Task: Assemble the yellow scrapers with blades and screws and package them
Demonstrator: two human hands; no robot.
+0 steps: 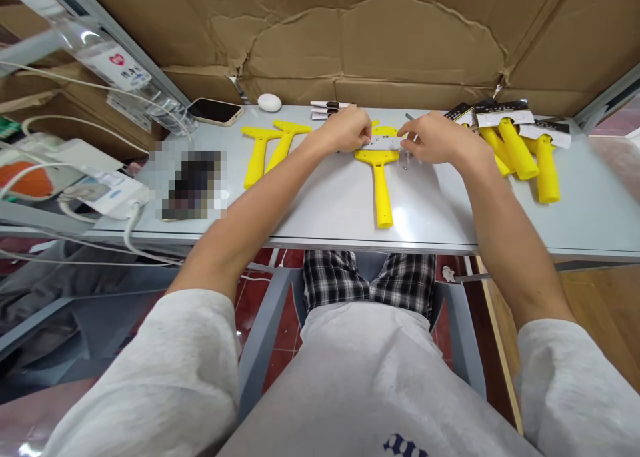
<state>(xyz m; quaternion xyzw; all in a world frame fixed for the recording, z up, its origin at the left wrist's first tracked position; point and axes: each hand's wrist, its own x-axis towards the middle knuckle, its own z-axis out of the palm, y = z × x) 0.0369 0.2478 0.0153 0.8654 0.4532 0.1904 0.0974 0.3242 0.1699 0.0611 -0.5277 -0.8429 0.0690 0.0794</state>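
Observation:
A yellow scraper [382, 193] lies in front of me, its handle toward me and its wide head between my hands. Beyond that head is a pale plate [384, 143] dotted with small dark holes or screws, and a yellow piece [385, 131] shows behind it. My left hand [349, 130] is closed at the plate's left end; its fingertips hide whatever they pinch. At the right end, my right hand [426, 138] has curled fingers around what looks like a thin grey rod [409, 117], mostly hidden. Small metal bits [405, 168] lie below it.
Two yellow scrapers [256, 158] lie to the left, near a phone [216, 111] and a white oval object [269, 103]. Markers [327, 108] sit behind my left hand. Blade-covered yellow scrapers [520, 153] are piled right. A bottle [115, 67], cables and cardboard [370, 43] border the table.

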